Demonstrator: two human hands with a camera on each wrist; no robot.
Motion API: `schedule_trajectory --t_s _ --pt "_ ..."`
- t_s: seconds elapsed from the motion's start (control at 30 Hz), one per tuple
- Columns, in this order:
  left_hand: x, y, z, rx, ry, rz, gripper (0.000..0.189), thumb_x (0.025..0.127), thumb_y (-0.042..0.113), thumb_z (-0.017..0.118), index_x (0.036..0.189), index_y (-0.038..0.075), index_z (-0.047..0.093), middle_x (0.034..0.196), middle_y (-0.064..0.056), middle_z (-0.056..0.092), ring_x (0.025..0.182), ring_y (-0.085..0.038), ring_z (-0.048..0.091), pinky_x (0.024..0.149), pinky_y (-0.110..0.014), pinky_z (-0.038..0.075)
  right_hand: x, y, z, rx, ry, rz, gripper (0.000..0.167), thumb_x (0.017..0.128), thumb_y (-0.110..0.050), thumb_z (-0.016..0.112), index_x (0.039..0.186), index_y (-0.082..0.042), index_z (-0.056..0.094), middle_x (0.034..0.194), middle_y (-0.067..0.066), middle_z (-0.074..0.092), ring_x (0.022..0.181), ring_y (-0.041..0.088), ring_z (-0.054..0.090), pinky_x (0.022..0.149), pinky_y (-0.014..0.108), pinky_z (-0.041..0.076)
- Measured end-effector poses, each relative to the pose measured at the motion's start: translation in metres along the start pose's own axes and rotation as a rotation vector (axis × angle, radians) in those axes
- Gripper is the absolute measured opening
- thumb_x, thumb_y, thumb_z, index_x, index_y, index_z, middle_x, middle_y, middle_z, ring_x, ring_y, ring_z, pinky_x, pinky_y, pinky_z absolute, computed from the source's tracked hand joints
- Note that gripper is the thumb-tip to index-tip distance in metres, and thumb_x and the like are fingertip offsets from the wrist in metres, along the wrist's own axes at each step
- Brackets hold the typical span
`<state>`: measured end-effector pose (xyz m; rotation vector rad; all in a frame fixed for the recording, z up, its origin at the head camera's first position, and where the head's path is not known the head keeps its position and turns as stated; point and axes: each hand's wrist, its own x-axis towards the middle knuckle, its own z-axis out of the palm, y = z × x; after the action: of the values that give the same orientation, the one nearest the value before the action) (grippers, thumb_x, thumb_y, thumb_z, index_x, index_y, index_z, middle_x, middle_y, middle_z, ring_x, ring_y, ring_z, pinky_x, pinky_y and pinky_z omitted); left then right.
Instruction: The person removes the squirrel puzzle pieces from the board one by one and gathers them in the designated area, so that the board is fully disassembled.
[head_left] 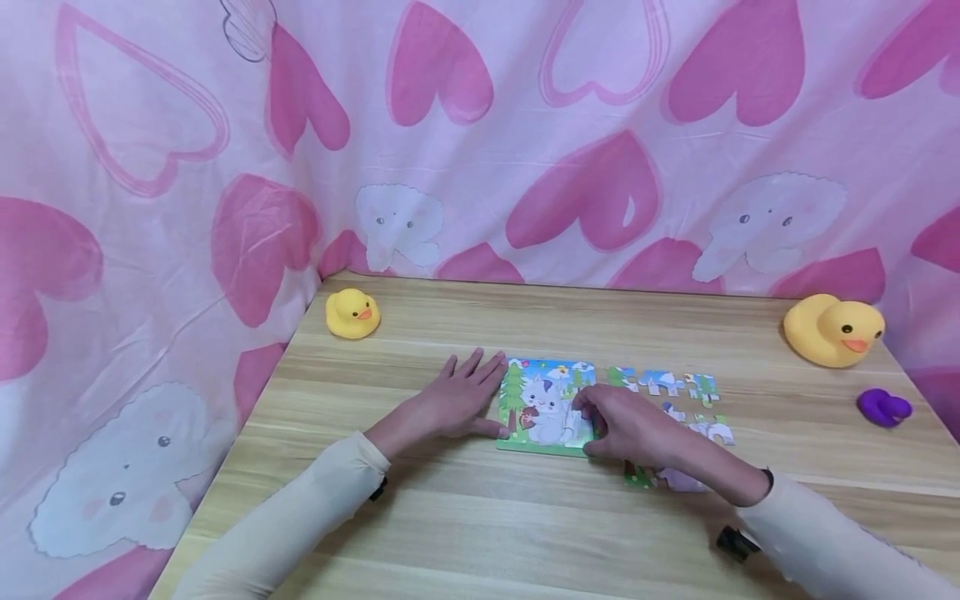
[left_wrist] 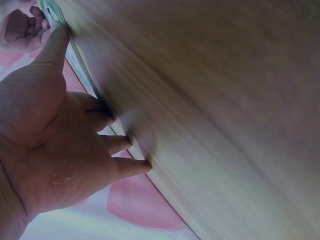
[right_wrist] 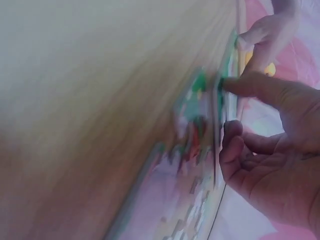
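Observation:
A jigsaw puzzle with a white squirrel picture lies in its green-edged board [head_left: 536, 447] on the table. My left hand [head_left: 453, 402] lies flat with fingers spread; its fingertips and thumb are at the board's left edge. In the left wrist view, the straight fingers [left_wrist: 131, 167] touch the wood. My right hand [head_left: 633, 425] is over the board's right side, its thumb and curled fingers round a pale puzzle piece [head_left: 576, 427], partly hidden by the hand. Several loose puzzle pieces [head_left: 662, 382] lie right of the board, some beneath the right hand and forearm.
A small yellow duck [head_left: 352, 314] stands at the back left of the wooden table [head_left: 450, 525]. At the right are a larger yellow duck [head_left: 832, 331] and a purple duck [head_left: 885, 408]. A pink heart-print curtain [head_left: 480, 167] hangs behind and along the left side.

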<state>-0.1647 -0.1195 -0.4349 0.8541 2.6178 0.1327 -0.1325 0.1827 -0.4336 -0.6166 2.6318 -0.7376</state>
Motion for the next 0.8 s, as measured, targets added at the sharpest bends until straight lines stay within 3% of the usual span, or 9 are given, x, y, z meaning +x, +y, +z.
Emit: schedule_trajectory --t_s 0.33,0.57,0.8 --pt "0.001 0.000 0.000 -0.007 -0.005 -0.004 0.107 0.096 0.073 0.058 0.171 0.013 0.012 0.181 -0.005 0.006 0.167 -0.038 0.004 0.132 -0.068 0.010 -0.015 0.033 -0.004 0.017 0.071 -0.103 0.051 0.080 -0.023 0.091 0.125 -0.018 0.067 0.088 -0.010 0.062 0.080 0.008 0.057 0.070 0.021 0.051" --pt "-0.002 -0.001 0.001 0.006 -0.001 -0.013 0.108 0.095 0.074 0.058 0.171 0.013 0.011 0.181 -0.005 0.006 0.167 -0.038 0.003 0.132 -0.068 0.010 -0.051 0.065 -0.024 0.084 0.085 -0.082 0.054 0.079 -0.018 0.092 0.126 -0.021 0.066 0.095 -0.008 0.064 0.085 0.008 0.059 0.070 0.023 0.054" --pt "0.001 0.001 0.001 0.014 0.001 -0.003 0.109 0.095 0.074 0.058 0.172 0.013 0.011 0.181 -0.005 0.006 0.167 -0.038 0.004 0.132 -0.068 0.011 -0.091 0.100 -0.039 0.001 0.117 -0.074 0.061 0.070 -0.019 0.096 0.121 -0.024 0.066 0.100 -0.014 0.064 0.090 0.002 0.057 0.077 0.021 0.053"
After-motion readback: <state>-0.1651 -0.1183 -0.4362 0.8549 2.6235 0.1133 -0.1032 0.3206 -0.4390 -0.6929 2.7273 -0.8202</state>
